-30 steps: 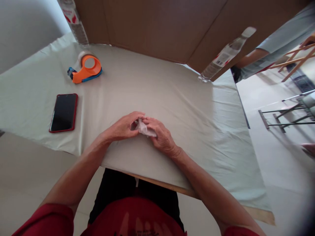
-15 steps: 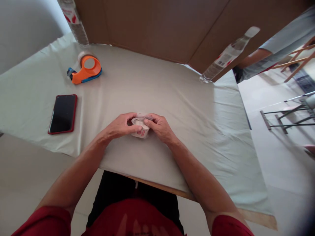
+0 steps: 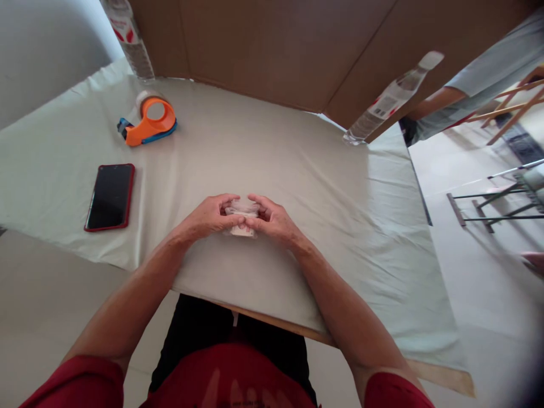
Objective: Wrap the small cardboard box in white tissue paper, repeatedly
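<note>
Near the front edge of the table, a small white packet (image 3: pixel 243 230) in crinkled, see-through wrapping rests between my hands. My left hand (image 3: pixel 211 215) curls round its left side, the thumb lying across the near face. From the other side my right hand (image 3: pixel 274 220) grips it, its thumb tip meeting the left thumb at the front. The fingers of both hands bend round toward the packet's far side. Its red print is largely covered by my thumbs, and I cannot make out what is inside.
To the left lie a phone (image 3: pixel 110 197) in a red case and an orange tape dispenser (image 3: pixel 148 120). Water bottles stand at the back left (image 3: pixel 130 39) and back right (image 3: pixel 385 105), against a cardboard panel (image 3: pixel 263 45). A person's arm (image 3: pixel 437 103) shows beyond the panel.
My right thumb has moved from the packet's top down to its near face, beside the left thumb. The upper wrapping now looks flatter, and the red print is more covered.
</note>
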The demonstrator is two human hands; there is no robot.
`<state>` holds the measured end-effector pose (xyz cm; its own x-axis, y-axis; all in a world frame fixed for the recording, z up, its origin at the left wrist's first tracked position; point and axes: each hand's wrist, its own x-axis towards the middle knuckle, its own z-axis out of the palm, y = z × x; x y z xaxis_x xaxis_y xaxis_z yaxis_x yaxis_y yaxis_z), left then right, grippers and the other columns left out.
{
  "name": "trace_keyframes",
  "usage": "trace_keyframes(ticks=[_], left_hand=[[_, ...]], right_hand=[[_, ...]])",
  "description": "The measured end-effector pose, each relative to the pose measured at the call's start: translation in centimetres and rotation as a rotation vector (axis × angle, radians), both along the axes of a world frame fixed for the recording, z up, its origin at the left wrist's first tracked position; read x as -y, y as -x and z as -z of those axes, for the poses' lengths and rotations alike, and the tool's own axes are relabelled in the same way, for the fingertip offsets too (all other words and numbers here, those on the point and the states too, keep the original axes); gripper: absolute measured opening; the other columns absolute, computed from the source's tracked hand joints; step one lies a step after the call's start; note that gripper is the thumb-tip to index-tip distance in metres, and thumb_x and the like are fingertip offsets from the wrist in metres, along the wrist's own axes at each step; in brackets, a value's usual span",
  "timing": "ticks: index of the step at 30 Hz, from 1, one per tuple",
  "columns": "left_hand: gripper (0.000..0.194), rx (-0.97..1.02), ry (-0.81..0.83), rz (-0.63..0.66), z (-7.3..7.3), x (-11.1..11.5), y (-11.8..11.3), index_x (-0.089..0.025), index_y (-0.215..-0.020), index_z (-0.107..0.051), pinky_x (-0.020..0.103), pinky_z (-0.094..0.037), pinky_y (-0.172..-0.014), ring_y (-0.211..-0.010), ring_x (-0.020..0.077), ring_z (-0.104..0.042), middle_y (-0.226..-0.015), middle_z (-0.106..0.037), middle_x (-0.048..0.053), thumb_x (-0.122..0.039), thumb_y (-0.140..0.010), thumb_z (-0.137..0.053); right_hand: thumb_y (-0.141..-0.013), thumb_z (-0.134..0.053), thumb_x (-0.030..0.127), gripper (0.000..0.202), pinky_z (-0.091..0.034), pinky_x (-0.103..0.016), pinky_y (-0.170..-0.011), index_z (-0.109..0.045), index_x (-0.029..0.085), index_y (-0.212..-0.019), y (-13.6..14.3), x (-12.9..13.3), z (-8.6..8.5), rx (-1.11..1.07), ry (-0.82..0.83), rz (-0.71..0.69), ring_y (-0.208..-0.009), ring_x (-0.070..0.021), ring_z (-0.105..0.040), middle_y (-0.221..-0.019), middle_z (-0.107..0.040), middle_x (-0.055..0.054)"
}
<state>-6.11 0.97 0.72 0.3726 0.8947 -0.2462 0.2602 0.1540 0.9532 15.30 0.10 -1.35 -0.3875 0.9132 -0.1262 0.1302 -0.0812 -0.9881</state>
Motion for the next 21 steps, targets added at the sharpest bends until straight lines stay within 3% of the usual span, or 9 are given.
trace_keyframes(ticks=[13,18,21], left_hand=[[0.087,-0.072,0.006,0.043,-0.7,0.2,0.2,-0.009,-0.147,-0.051,0.036,-0.056,-0.089,-0.107,0.0276,-0.071,-0.119,-0.074,0.013,-0.046,-0.074,-0.079],[0.087,0.009,0.044,0.018,-0.2,0.1,0.0,-0.008,-0.146,-0.052,0.036,-0.055,-0.091,-0.11,0.0281,-0.069,-0.123,-0.073,0.015,-0.043,-0.071,-0.079],[0.087,0.047,0.058,0.02,-0.1,0.1,-0.2,-0.006,-0.144,-0.052,0.036,-0.055,-0.087,-0.109,0.0289,-0.069,-0.125,-0.071,0.017,-0.043,-0.069,-0.078]], right_hand=[[-0.08,-0.076,0.055,0.086,-0.057,-0.038,-0.089,-0.044,0.018,-0.151,0.3,0.6,-0.2,0.043,-0.082,0.007,-0.097,-0.022,-0.07,-0.128,-0.068,-0.015],[-0.073,-0.08,0.06,0.094,-0.055,-0.042,-0.098,-0.043,0.02,-0.15,-0.1,0.0,0.6,-0.013,-0.11,0.103,-0.112,-0.026,-0.067,-0.14,-0.059,-0.019],[-0.074,-0.078,0.062,0.09,-0.054,-0.045,-0.101,-0.045,0.019,-0.146,-0.2,-0.3,0.8,-0.059,-0.077,0.146,-0.118,-0.0283,-0.065,-0.135,-0.062,-0.019]])
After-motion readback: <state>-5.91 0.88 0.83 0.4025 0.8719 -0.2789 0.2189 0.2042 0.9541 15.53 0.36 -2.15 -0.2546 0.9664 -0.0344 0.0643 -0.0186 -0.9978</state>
